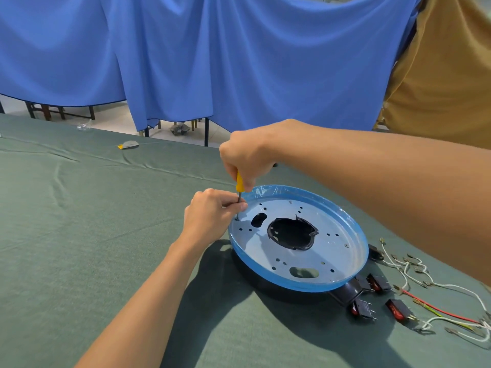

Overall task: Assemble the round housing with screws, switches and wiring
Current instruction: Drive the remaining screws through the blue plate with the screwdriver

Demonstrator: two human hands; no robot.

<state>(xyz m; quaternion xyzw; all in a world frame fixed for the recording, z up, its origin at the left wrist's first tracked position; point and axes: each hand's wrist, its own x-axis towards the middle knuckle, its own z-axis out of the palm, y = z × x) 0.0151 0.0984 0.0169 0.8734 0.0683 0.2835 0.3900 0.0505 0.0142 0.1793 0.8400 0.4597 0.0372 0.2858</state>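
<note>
yellow-handled screwdriver (239,187) upright, tip down at housing (297,284) rim hole, r hand (247,158) gripping handle, l hand (210,216) pinching shaft

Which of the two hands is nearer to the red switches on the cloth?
Left. The left hand is at the far-left rim of the round housing, across the housing from the red switches. The right hand is higher and farther back, gripping the yellow screwdriver.

A wrinkled green cloth (79,235) is spread over the table, with a small grey-and-yellow scrap (128,145) left near its far edge. Blue sheets (239,62) are hung up behind, chair legs (45,111) are glimpsed underneath, and a tan fabric (451,75) is draped at right.
</note>
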